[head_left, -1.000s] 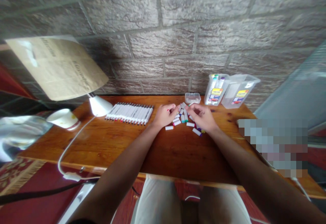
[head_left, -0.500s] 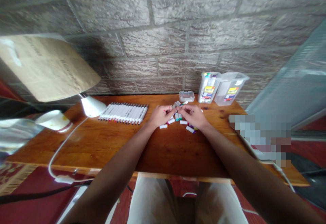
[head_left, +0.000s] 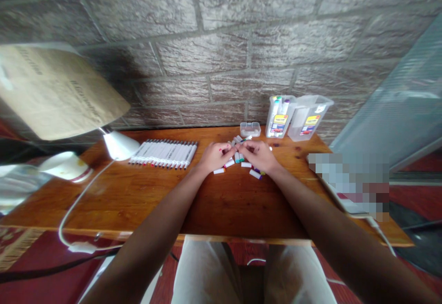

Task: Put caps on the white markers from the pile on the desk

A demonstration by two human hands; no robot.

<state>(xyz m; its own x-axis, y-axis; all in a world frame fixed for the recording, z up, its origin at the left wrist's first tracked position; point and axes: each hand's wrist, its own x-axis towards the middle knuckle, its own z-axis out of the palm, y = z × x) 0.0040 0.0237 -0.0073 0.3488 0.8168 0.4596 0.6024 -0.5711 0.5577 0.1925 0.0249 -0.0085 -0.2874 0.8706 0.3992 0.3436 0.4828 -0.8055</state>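
1. nearest, a broad bare stretch of the brown wooden table (head_left: 221, 212) lies between the forearms.
2. beyond it, a few short white plastic cylinders with coloured ends (head_left: 255, 174), which look like marker caps, lie loose; the rest of them are gathered between and just behind the hands.
3. the left hand (head_left: 217, 155) and right hand (head_left: 258, 155) come together over this pile, fingers curled and fingertips meeting; they hide whatever may be between them, so i cannot tell if either grasps a cap.
4. the step in hand seems to be fine fingertip work on these caps; the next move likely calls for a light pinch, since loose caps could roll if brushed.
5. to the left, a neat row of slim white markers with dark ends (head_left: 164, 154) lies well apart from the hands, near the white cone-shaped lamp base (head_left: 120, 145).
6. just behind the pile sits a small clear plastic box (head_left: 250, 129), with the caps and hands in the way of reaching it.
7. farther right stand two tall clear plastic containers (head_left: 279, 126), the left one holding markers, before the grey stone-block wall (head_left: 221, 55).
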